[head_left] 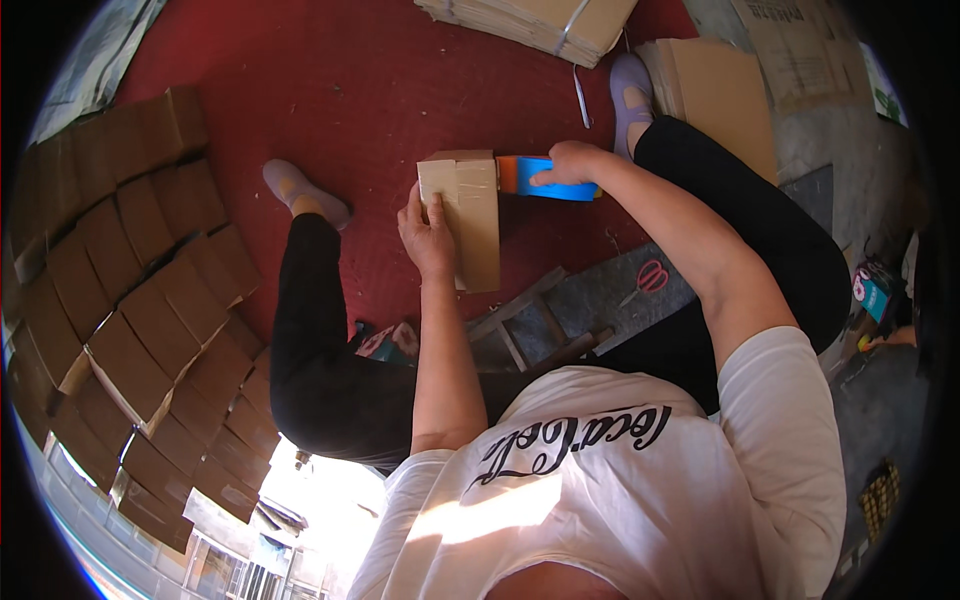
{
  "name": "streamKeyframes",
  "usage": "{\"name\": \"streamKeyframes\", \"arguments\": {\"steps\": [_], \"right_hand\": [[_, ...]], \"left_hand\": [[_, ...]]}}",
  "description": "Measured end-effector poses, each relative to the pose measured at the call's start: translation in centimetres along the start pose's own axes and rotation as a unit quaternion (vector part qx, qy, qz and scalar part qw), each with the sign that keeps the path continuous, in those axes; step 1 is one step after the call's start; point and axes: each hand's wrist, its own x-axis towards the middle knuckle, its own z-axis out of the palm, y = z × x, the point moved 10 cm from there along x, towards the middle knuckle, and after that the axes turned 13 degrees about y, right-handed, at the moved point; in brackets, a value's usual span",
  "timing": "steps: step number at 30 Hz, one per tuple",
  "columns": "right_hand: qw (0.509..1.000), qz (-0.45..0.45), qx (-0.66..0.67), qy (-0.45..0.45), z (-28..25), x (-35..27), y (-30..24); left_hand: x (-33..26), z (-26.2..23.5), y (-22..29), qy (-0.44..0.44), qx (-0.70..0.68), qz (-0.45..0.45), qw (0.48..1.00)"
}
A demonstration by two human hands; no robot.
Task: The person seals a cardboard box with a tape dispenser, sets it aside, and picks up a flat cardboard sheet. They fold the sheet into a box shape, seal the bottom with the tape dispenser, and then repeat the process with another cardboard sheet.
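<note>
A tan cardboard box (473, 225) stands between my legs over the red floor covering. My left hand (428, 232) grips its left side, with fingers resting on the near face. On the right side of the box, a blue and orange tape dispenser (560, 184) has its orange end against the cardboard. My right hand (570, 165) is closed round the blue part of that dispenser. Whether tape runs from it onto the box is too small to tell.
Stacked brown cartons (150, 350) fill the left side. Strapped flat cardboard (540, 25) lies at the far side, and more flat sheets (715, 100) lie by my right foot. Pink-handled scissors (650, 277) and a wooden frame (530, 325) are on the floor nearby.
</note>
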Motion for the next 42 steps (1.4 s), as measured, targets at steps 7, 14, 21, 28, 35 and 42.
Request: {"name": "streamKeyframes", "arguments": {"steps": [7, 14, 21, 28, 35, 42], "right_hand": [[0.998, 0.024, -0.058, -0.006, -1.7, -1.6, 2.3], [0.997, 0.049, -0.06, -0.015, -2.1, -2.9, 5.0], [1.0, 0.028, 0.0, 0.007, -0.5, -2.6, 2.1], [0.999, 0.046, -0.002, -0.006, -1.3, -4.8, 4.2], [0.998, 0.043, 0.049, -0.011, -5.5, -12.4, 4.9], [0.983, 0.088, 0.159, -0.02, -10.6, -18.6, -0.4]], "left_hand": [[-3.4, -1.7, 6.3, 0.043, 0.19, 0.115, 0.974], [-3.8, -1.5, 6.8, 0.019, 0.227, 0.132, 0.965], [-4.2, -0.1, 5.0, 0.064, 0.312, 0.139, 0.938], [-4.4, 0.0, 5.0, 0.027, 0.253, 0.057, 0.966], [-4.1, -0.2, 4.6, 0.019, 0.224, 0.034, 0.974], [-4.1, -0.2, 4.7, 0.023, 0.212, 0.037, 0.976]]}}
